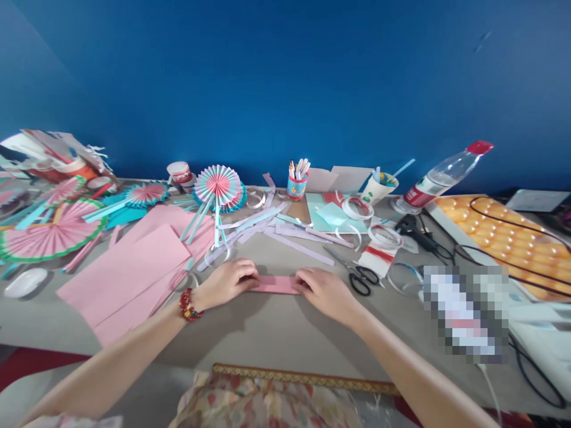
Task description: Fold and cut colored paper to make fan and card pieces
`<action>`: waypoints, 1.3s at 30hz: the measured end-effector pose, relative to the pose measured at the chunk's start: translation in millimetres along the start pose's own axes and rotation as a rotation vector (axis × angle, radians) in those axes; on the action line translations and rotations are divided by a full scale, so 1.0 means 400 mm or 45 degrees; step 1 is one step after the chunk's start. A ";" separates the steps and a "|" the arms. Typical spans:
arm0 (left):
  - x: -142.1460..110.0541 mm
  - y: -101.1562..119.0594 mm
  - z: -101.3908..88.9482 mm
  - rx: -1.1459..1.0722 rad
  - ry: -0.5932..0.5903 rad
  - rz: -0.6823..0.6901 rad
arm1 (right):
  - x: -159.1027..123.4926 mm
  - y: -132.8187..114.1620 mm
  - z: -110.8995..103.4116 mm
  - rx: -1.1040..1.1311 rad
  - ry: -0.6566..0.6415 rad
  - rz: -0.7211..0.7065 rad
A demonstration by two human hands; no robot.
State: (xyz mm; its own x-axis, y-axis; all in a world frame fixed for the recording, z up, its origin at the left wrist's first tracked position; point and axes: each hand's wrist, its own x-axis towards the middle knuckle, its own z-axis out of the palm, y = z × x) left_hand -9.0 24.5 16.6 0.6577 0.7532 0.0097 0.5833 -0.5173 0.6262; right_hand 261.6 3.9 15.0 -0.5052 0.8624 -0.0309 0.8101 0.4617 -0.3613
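Observation:
A narrow strip of folded pink paper (277,284) lies flat on the grey table in front of me. My left hand (232,279) grips its left end, the fingers curled over it. At the right end, my right hand (321,288) pinches the strip with thumb and fingers. The ends of the paper are hidden under my fingertips. Just right of my right hand lies a pair of black-handled scissors (360,279). Large pink paper sheets (134,267) spread out left of my left hand.
Lilac paper strips (298,242) lie behind my hands. A pleated paper fan (217,185) stands at the back, near a pen cup (297,185). To the right are a leaning plastic bottle (439,178), a glue gun (417,233) and cables. A white mouse (27,283) sits far left.

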 end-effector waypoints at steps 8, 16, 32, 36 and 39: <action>0.000 -0.017 -0.025 -0.059 -0.142 0.145 | 0.004 -0.002 0.000 -0.018 -0.033 0.033; 0.007 -0.006 -0.022 0.007 -0.105 0.016 | 0.006 -0.005 -0.004 0.017 -0.035 0.067; 0.027 -0.024 -0.026 0.006 -0.163 0.010 | 0.007 -0.010 -0.003 -0.017 -0.066 0.106; 0.020 -0.022 -0.023 0.045 -0.142 0.024 | 0.006 -0.009 -0.011 -0.035 -0.080 0.063; 0.012 -0.018 -0.024 0.081 -0.144 0.056 | 0.009 -0.003 -0.014 -0.029 -0.101 0.005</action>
State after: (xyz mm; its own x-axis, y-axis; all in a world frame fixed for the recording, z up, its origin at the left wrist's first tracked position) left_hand -14.7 35.8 19.4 0.7307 0.6805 -0.0545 0.5794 -0.5759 0.5767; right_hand 260.5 7.6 20.6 -0.5233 0.8455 -0.1060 0.8182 0.4638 -0.3399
